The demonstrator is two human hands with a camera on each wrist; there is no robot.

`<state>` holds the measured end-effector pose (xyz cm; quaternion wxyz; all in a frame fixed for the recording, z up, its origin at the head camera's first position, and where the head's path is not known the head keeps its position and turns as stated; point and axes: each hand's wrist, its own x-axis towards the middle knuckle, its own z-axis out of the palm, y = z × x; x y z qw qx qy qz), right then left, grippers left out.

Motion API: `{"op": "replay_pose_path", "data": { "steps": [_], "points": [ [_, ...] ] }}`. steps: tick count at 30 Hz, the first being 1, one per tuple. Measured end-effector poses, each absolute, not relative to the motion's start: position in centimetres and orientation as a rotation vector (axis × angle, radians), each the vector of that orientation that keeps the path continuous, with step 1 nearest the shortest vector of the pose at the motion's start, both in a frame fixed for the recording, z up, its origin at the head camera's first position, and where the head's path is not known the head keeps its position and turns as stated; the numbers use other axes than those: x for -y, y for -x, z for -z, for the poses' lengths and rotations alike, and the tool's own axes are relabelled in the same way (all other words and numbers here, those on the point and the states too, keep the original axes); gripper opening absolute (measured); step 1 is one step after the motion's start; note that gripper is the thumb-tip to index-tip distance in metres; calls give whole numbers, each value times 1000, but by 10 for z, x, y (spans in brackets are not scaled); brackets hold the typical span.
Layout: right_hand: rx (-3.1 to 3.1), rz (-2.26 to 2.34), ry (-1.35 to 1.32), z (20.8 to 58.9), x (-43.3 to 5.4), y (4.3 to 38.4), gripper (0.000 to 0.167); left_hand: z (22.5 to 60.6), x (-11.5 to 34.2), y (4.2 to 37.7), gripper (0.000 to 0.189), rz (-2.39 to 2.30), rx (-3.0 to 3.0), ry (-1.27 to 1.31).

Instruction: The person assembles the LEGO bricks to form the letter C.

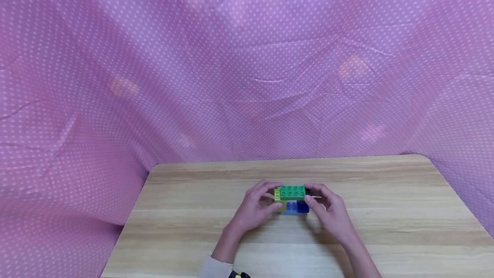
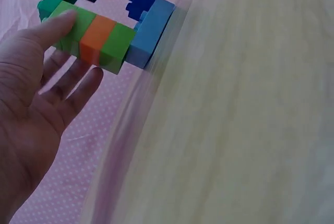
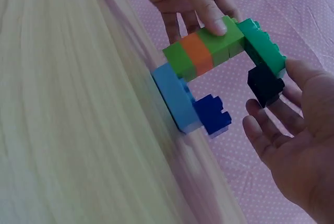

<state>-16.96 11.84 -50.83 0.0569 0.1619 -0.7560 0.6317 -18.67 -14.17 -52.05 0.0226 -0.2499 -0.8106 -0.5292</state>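
A toy building-brick assembly stands on the table, gripped from both sides. A light blue brick [image 3: 175, 98] forms its base, with a dark blue brick [image 3: 213, 114] on the right end. On the left end rises a column: a green brick [image 2: 116, 47], an orange brick [image 2: 97, 37], then light green bricks [image 3: 222, 41]. Across the top runs a long green brick [image 1: 292, 192], with a black brick [image 3: 264, 84] under its right end, above a gap. My left hand [image 1: 251, 210] pinches the column's upper part, thumb in front. With thumb and fingers, my right hand [image 1: 332, 216] holds the green and black bricks' end.
The wood-grain table [image 1: 185, 218] extends around the hands on every side. Behind it and along its sides hangs a pink cloth [image 1: 247, 72] with white dots. A dark and yellow band [image 1: 238, 275] shows by the left sleeve [image 1: 216, 268].
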Motion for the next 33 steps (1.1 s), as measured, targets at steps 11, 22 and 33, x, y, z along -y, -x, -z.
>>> {"op": "replay_pose_path", "data": {
  "steps": [11, 22, 33],
  "points": [
    [2724, -1514, -631, 519, -123, 171, 114, 521, 128, 184, 42, 1626, 2655, 356],
    [2854, -1311, -693, 528, -119, 173, 131, 522, 123, 182, 39, 1636, 2714, 154],
    [2891, -1176, -687, 531, -123, 171, 119, 528, 121, 182, 36, 1578, 2735, 133]
  ]
}}
